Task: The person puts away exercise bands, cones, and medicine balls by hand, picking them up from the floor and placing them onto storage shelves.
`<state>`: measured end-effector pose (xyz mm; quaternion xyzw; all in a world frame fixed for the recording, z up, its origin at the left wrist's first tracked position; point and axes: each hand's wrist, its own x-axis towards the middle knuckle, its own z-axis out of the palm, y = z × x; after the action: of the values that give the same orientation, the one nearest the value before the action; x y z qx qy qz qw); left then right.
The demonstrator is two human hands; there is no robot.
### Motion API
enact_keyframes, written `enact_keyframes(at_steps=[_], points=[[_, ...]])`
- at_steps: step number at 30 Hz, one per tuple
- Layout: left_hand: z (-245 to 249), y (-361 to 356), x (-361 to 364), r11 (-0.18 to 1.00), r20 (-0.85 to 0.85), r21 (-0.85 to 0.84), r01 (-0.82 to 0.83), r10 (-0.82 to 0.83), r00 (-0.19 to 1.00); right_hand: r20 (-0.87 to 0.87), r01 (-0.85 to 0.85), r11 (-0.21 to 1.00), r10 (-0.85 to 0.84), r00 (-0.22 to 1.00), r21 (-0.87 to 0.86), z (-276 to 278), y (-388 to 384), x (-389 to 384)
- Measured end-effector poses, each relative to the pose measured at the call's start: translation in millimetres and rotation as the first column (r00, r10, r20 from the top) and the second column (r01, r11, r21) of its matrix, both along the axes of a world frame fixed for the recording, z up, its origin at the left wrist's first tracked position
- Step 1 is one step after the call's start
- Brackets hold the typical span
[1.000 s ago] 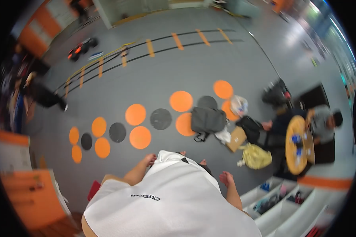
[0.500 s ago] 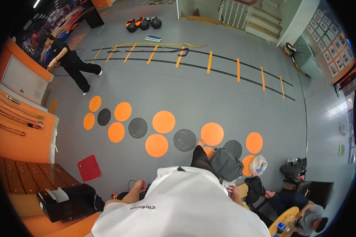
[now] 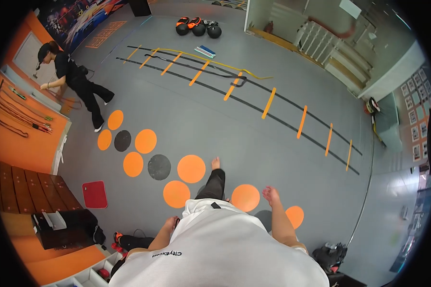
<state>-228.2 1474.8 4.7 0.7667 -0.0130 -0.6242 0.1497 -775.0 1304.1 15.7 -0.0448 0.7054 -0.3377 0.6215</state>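
My left hand (image 3: 170, 224) hangs beside my white T-shirt (image 3: 215, 248), fingers loose and holding nothing. To the right, my right hand (image 3: 271, 193) swings out over the grey floor with nothing in it, next to an orange floor disc (image 3: 244, 196). One bare foot (image 3: 215, 163) on a black trouser leg reaches forward and lands beside another orange disc (image 3: 191, 168). More orange and black discs (image 3: 145, 141) run in a line to the left.
An agility ladder with orange rungs (image 3: 269, 103) crosses the floor ahead, medicine balls (image 3: 198, 27) beyond it. A person in black (image 3: 74, 79) bends at the orange wall. A red pad (image 3: 95, 194), a wooden bench (image 3: 21, 186) and a black bag (image 3: 64, 227) lie left. Stairs (image 3: 321, 40) rise at back right.
The view has swung round; the grey backpack and seated people have left the frame. My foot has stepped forward among the discs and my right hand has swung outward.
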Motion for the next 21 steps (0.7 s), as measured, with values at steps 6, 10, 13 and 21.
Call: enact_keyframes(at_steps=[6,10,13,21], points=[[-23.7,-108.6,-10.3,0.962,-0.050,0.055,0.267,-0.264,0.963,-0.019,-0.210,0.970,0.209,0.978,-0.118,11.9,-152.0,19.1],[-24.5,-259.4,7.1,0.993,-0.083,-0.092,0.080,-0.087,0.993,0.087,-0.094,0.988,0.083,0.993,0.124,12.2,-170.2,-1.4],[2.2,-410.4,11.6,0.945,0.070,-0.327,0.010,0.014,0.997,0.089,-0.220,0.955,0.206,0.974,0.197,-16.2,-177.8,-38.2],[82.0,-691.7,1.8,0.914,0.153,-0.383,0.135,-0.081,0.985,-0.042,0.219,0.918,-0.217,0.975,0.330,-17.1,-289.5,-45.9]])
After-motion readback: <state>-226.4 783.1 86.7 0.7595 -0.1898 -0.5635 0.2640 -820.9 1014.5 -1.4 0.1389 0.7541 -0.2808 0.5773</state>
